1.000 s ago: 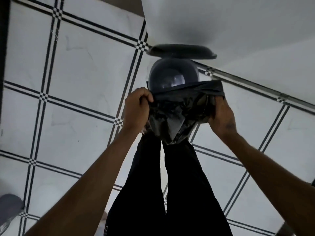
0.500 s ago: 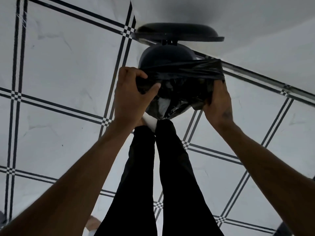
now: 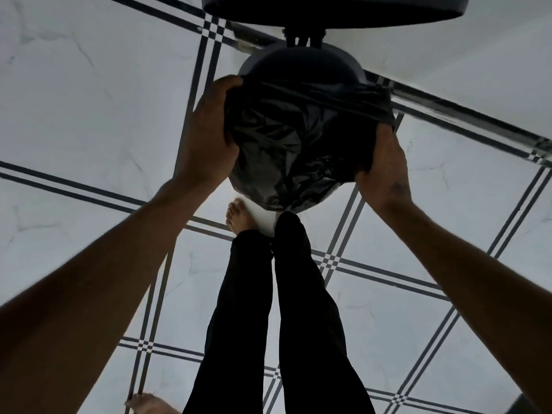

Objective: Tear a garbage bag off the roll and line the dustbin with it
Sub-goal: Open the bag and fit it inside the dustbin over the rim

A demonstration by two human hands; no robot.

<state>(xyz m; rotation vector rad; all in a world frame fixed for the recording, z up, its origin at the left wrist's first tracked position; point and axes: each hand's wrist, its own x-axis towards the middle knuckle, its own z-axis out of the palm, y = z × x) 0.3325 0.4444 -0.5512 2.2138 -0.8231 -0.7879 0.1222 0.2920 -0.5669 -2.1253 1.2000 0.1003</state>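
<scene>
1. Crinkled black plastic garbage bag [image 3: 286,150], already off the roll, covers the round dark dustbin [image 3: 301,62]; far rim edge remains.
2. Left hand [image 3: 206,138] and right hand [image 3: 383,168]: fingers clamp the bag's sides.

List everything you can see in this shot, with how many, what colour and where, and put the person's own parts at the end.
Garbage bag: one, black, crumpled, stretched over the dustbin's near rim between both hands.
Dustbin: one, dark grey, round, upper centre on the floor; far rim not covered.
Lid: one, dark, raised on its hinge behind the bin at the top edge.
Floor: white tiles with dark double lines.
Wall: white, upper right.
Left hand: one, gripping the bag's left edge.
Right hand: one, gripping the bag's right edge.
Legs: two, black trousers, centre.
Bare foot: one clearly seen, below the bin.
</scene>
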